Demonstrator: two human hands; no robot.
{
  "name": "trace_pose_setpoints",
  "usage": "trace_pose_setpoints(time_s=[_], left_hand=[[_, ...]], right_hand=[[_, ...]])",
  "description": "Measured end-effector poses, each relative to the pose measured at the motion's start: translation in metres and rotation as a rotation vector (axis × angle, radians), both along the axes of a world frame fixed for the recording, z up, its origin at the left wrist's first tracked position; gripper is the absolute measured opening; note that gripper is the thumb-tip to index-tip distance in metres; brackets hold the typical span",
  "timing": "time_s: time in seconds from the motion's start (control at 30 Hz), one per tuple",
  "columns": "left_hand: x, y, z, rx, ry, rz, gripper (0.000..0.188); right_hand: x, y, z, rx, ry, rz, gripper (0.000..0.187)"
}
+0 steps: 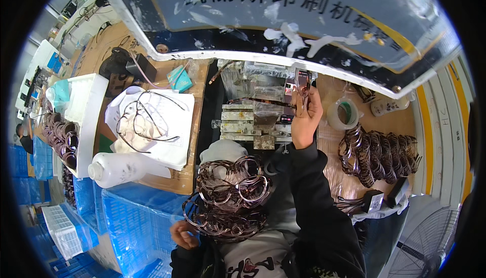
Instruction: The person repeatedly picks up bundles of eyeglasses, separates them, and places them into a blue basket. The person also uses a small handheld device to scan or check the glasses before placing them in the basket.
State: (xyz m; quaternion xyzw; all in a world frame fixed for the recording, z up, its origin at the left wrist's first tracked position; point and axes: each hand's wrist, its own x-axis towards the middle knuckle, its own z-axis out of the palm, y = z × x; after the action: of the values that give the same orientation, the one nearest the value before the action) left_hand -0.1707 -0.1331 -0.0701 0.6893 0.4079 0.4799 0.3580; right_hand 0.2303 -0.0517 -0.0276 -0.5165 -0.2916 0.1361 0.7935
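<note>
My right hand (308,113) reaches forward to the machine and grips a dark eyeglass frame (302,86), which stands at the right end of the metal fixture (243,126). A thin dark temple arm (260,102) stretches leftward across the fixture; whether it belongs to the held frame I cannot tell. My left hand (185,235) is low beside a heap of tortoiseshell eyeglass frames (233,192) in front of my body. Its fingers are curled in, and nothing shows between them.
The machine's grey panel (243,20) overhangs the fixture. At left are a white bottle (121,169), papers (179,121) with loose glasses on top and a blue-lined crate (136,222). At right lie a tape roll (343,114), stacked eyeglass frames (377,156) and a fan (422,250).
</note>
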Motion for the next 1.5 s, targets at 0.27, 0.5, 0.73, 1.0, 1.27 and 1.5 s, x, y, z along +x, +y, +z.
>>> trace_pose_setpoints(time_s=[0.27, 0.5, 0.73, 1.0, 1.27, 1.5], left_hand=[[0.054, 0.075, 0.061, 0.176, -0.166, -0.006, 0.029], [0.097, 0.098, 0.124, 0.171, 0.163, -0.307, 0.040], [0.152, 0.077, 0.159, -0.138, -0.260, -0.530, 0.071], [0.121, 0.094, 0.152, -0.045, -0.488, -0.364, 0.045], [0.099, 0.107, 0.138, -0.106, -0.477, -0.073, 0.040], [0.101, 0.103, 0.126, -0.149, -0.349, -0.059, 0.037]], right_hand=[[0.002, -0.001, -0.002, -0.062, -0.110, -0.035, 0.020], [-0.025, -0.021, 0.033, 0.020, -0.175, -0.055, 0.016], [-0.089, -0.071, 0.084, -0.192, -0.970, 0.306, 0.018], [-0.073, -0.084, 0.073, -0.611, -1.055, 0.411, 0.016], [-0.032, -0.098, 0.092, -0.374, -0.632, 0.144, 0.008], [-0.001, -0.012, 0.013, -0.012, 0.071, -0.013, 0.011]])
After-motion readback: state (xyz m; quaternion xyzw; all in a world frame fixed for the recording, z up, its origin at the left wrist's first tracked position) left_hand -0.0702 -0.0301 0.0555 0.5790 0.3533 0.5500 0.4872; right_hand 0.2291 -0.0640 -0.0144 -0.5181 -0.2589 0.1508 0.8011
